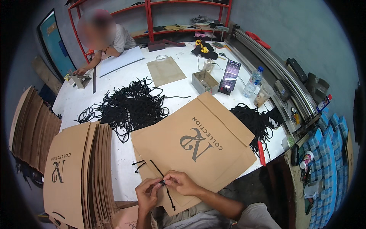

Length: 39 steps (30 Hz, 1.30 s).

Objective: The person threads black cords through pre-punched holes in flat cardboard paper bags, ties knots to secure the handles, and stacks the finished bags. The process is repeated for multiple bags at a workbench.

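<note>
A flat brown paper bag (171,143) with dark printing lies tilted across the near edge of the table, in front of me. A black cord (169,194) runs along its near left side, with a knot at the lower end. My left hand (147,194) and my right hand (180,183) meet over the bag, both closed, fingertips pinching the cord between them. Just left of them, short knotted cord ends (138,166) stick out at the bag's edge. Part of the cord is hidden behind my fingers.
Stacked brown bags (68,171) stand on my left. Black cords lie in a large pile (129,105) and a smaller one (251,118). A red-handled tool (261,153), a phone (231,75) and a water bottle (252,82) are on the right. Across the table, a person (124,38) leans over a white board.
</note>
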{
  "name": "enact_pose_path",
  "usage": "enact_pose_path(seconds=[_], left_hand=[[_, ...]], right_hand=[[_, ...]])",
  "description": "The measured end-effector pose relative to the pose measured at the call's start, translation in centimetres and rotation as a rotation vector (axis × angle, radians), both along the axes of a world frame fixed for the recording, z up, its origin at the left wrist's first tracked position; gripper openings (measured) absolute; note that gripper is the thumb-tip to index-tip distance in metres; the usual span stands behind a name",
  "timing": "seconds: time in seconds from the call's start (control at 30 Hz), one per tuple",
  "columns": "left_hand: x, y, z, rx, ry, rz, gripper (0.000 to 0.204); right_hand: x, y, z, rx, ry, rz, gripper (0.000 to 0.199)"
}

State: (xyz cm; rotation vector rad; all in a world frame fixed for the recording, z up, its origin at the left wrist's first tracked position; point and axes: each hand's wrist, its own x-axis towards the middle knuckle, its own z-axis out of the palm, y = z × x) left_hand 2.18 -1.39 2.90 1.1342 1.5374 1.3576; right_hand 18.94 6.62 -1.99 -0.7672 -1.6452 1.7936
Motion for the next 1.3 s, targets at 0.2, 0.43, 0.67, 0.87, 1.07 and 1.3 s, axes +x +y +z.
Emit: enact_pose_path(seconds=[0.2,0.43,0.67,0.87,1.07,1.3], left_hand=[[1.2,0.1,-0.8,0.083,0.060,0.026,0.009],[0.7,-2.0,-0.4,-0.031,-0.258,0.073,0.008],[-0.1,-4.7,3.6,0.143,-0.006,0.145,0.006],[0.0,-6.1,3.5,0.161,-0.204,0.018,0.006],[-3.4,-8.7,1.6,0.155,0.082,0.072,0.021],[-3.1,-9.4,1.4,0.175,0.985,-0.487,0.076]], right_hand=[[-0.4,-0.7,-0.1,-0.210,0.262,-0.062,0.009],[-0.6,-0.8,2.3,0.510,-0.129,-0.038,0.016],[-1.5,-1.4,5.5,0.357,-0.034,0.237,0.018],[-1.8,-1.9,3.8,0.778,-0.131,0.022,0.012],[-0.2,-0.8,7.8,0.621,-0.112,0.155,0.027],[9.0,3.5,6.0,0.949,-0.805,-0.237,0.063]])
